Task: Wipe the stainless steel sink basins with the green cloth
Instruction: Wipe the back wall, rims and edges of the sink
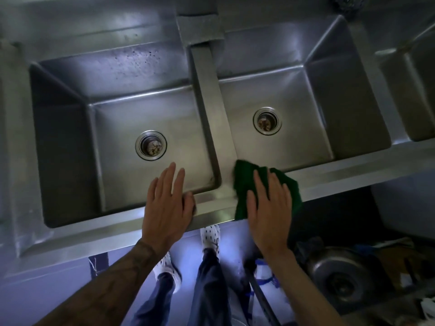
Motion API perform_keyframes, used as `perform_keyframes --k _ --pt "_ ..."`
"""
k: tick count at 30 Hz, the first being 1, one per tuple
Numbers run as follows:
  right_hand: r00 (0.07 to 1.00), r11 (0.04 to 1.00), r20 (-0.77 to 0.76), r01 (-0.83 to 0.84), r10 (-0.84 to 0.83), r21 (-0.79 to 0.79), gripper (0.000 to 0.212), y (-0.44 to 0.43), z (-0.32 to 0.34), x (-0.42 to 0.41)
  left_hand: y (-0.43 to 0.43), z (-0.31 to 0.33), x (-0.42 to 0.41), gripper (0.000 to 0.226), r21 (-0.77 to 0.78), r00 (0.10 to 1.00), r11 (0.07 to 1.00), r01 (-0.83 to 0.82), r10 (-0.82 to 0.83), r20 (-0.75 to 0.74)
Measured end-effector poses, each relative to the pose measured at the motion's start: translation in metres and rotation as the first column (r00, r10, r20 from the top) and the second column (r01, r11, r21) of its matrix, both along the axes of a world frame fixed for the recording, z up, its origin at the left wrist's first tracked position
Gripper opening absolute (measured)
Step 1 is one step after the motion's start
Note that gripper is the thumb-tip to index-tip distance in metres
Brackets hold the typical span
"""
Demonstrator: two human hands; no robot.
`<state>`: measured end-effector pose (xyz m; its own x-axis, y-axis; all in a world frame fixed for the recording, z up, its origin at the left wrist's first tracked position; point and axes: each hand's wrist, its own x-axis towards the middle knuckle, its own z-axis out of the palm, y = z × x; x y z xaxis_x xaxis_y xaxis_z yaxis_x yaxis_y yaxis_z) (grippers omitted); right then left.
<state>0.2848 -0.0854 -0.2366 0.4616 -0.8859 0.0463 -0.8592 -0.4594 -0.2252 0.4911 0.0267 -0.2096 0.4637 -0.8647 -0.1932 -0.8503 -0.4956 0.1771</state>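
Two stainless steel basins sit side by side: the left basin [122, 128] with its drain [151, 144] and the right basin [303, 114] with its drain [267, 120]. The green cloth [244, 184] lies on the front rim [211, 201] where the divider [209, 90] meets it. My right hand [269, 208] presses flat on the cloth, fingers spread. My left hand [167, 201] rests flat and empty on the front rim of the left basin, fingers reaching over its edge.
A third basin [421, 90] begins at the far right. Dark specks dot the left basin's back wall [136, 60]. Below the counter are my feet in white shoes [210, 234], a metal pot [339, 274] and clutter at the right.
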Motion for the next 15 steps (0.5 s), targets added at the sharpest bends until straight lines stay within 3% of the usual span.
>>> perform_keyframes --k 6,8,11,15 --pt "0.997 0.999 -0.068 -0.033 0.033 -0.005 0.051 0.028 0.002 0.047 0.010 -0.003 0.007 0.060 0.094 0.997 0.993 0.073 -0.072 -0.022" --pt "0.998 0.999 -0.068 -0.007 0.010 0.034 0.052 0.013 0.002 0.077 0.010 -0.005 0.008 0.058 0.057 0.998 0.997 0.054 -0.051 -0.040" --pt "0.999 0.986 0.022 0.040 -0.044 0.161 0.053 -0.033 0.002 0.132 0.010 -0.010 0.008 0.054 -0.030 0.999 0.999 0.021 -0.022 -0.030" --pt "0.990 0.985 0.137 -0.011 -0.013 0.174 0.053 -0.061 0.003 0.151 0.012 -0.015 0.009 0.054 -0.059 0.999 0.998 0.035 -0.037 -0.026"
